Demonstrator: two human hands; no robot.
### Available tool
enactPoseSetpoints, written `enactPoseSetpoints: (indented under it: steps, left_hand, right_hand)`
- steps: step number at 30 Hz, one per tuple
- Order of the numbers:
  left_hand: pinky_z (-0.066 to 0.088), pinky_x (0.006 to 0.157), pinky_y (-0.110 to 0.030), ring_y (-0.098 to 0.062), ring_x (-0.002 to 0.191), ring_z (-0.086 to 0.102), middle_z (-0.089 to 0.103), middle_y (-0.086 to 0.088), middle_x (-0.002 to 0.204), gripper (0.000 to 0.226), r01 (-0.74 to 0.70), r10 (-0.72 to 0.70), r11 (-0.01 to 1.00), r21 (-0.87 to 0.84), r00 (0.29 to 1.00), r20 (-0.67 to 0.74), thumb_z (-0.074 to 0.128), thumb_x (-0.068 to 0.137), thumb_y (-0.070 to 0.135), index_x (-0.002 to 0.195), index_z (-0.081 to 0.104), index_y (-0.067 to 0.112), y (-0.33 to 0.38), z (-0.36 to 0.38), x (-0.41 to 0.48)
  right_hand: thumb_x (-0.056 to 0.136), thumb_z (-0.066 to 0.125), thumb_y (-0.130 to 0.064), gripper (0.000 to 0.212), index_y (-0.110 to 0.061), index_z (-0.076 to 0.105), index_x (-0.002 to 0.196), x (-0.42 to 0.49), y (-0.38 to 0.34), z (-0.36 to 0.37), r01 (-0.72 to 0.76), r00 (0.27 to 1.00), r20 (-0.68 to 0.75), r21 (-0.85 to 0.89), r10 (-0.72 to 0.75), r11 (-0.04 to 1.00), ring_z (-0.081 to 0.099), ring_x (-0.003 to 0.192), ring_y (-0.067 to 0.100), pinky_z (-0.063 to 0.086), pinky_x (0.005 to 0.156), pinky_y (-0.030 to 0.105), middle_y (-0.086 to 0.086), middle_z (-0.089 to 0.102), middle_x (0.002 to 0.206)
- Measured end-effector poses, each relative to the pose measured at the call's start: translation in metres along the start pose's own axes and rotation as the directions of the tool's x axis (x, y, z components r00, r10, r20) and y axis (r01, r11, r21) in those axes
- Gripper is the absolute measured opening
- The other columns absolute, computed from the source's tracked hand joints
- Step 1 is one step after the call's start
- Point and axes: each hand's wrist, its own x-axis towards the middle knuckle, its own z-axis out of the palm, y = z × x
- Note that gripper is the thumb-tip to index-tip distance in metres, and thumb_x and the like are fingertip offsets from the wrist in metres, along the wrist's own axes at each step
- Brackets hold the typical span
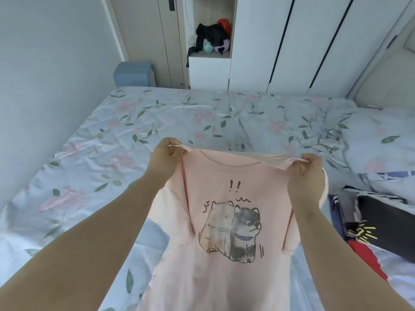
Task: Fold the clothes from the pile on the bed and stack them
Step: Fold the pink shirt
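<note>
Head view: pink T-shirt (222, 176) held up in the air over the bed (125, 122), print side toward the camera, two cartoon dogs (233, 232) and "!!" on the chest. Left hand (165, 162) pinches the left shoulder seam, fingers (174, 151) curled tight on the fabric. Right hand (306, 178) grips the right shoulder the same way, fingers (299, 169) closed around bunched cloth. Neckline stretched between the two hands, and the shirt body hangs down toward the bottom of the frame. Whether the hem touches the bed, can't tell. Floral sheet on the bed is wrinkled. Pile of clothes (381, 212) at the right edge on the bed: black, navy and red items, unfolded. Pillow (381, 140) beyond the pile. White wardrobe (292, 41) behind the bed, with dark clothes (212, 35) stuffed in its open niche.
</note>
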Motion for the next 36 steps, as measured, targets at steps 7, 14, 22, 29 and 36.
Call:
enactPoseSetpoints:
  steps: [7,14,22,29,36]
  left_hand:
    - [0.050,0.085,-0.042,-0.018,0.080,0.054,0.065,-0.003,0.103,0.020,0.165,-0.173,0.980,0.110,0.982,0.071,0.053,0.092,0.008,0.092,0.054,0.028,-0.074,0.070,0.092]
    - [0.031,0.106,-0.037,-0.022,0.140,0.027,0.013,0.003,0.158,0.080,0.329,-0.400,0.914,0.237,0.824,0.401,0.050,0.095,0.005,0.150,0.000,0.034,-0.157,0.115,0.129]
    - [0.042,0.094,-0.036,-0.029,0.121,0.049,0.035,-0.010,0.147,0.052,0.427,-0.555,0.714,0.555,0.829,0.077,0.048,0.096,0.022,0.145,0.030,0.016,-0.286,0.099,0.129]
    - [0.042,0.082,-0.034,-0.026,0.095,0.049,0.039,-0.009,0.128,0.062,0.604,-0.645,0.648,0.464,0.759,-0.088,0.066,0.085,0.037,0.133,0.037,0.011,-0.334,0.106,0.144]
    - [0.045,0.077,-0.031,-0.021,0.088,0.054,0.057,0.002,0.094,0.036,0.416,-0.604,0.700,0.580,0.778,0.170,0.063,0.086,0.033,0.114,0.054,0.013,-0.333,0.121,0.151]
  right_hand:
    - [0.093,0.041,-0.010,0.040,-0.017,0.040,0.132,0.076,0.069,0.100,-0.173,0.959,0.218,-0.049,0.180,0.984,0.040,0.102,0.018,0.034,0.082,0.030,0.011,0.049,0.123]
    - [0.084,0.039,0.006,0.081,-0.023,0.004,0.151,0.077,0.146,0.191,-0.161,0.855,0.446,-0.259,0.265,0.953,0.009,0.145,0.024,0.022,0.115,0.044,0.003,0.005,0.159]
    - [0.093,0.037,-0.010,0.067,-0.028,0.008,0.151,-0.008,0.209,0.285,-0.043,0.491,0.729,-0.527,0.477,0.849,0.007,0.145,0.033,0.015,0.116,0.046,0.002,0.001,0.159]
    - [0.097,0.036,-0.029,0.064,-0.037,0.000,0.149,-0.035,0.231,0.329,0.053,0.416,0.650,-0.716,0.636,0.697,-0.014,0.142,0.040,0.007,0.113,0.058,0.004,-0.022,0.156]
    - [0.093,0.038,-0.019,0.072,-0.043,-0.002,0.148,-0.036,0.234,0.332,0.011,0.416,0.602,-0.753,0.681,0.658,-0.019,0.142,0.035,0.008,0.115,0.057,-0.004,-0.027,0.154]
